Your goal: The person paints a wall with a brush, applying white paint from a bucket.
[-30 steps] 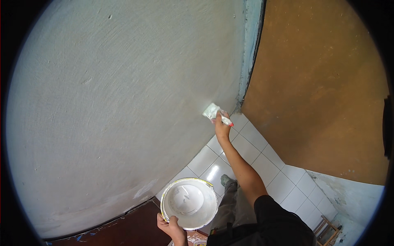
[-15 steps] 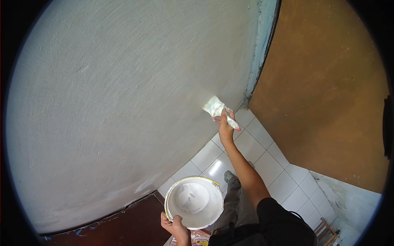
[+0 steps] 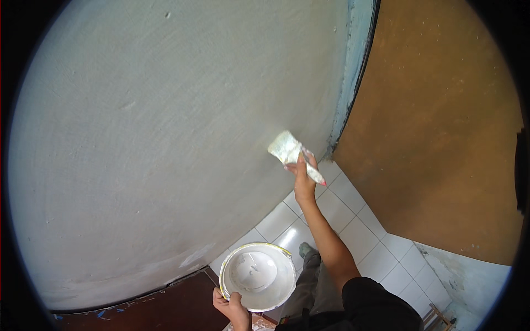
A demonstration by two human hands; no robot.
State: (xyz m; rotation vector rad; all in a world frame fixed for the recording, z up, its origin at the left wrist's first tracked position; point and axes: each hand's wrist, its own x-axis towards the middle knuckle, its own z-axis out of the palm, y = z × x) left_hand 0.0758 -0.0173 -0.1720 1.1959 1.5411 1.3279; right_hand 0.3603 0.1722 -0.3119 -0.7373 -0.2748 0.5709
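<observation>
Right hand [image 3: 302,175] grasping brush [image 3: 284,147], bristles at wall [image 3: 165,143]; contact unclear. Left hand [image 3: 236,312] clasping bucket [image 3: 284,283] by rim, lower left of brush. Judgement: light, even strokes; hold bucket level, near wall.

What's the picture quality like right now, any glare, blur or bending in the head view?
Head view: glare whitens part of the floor tiles; same head view: the paintbrush looks slightly soft, from motion or focus I can't tell; toward the head view's rim: the pale wall curves along its lower edge, and black fills the corners.
</observation>
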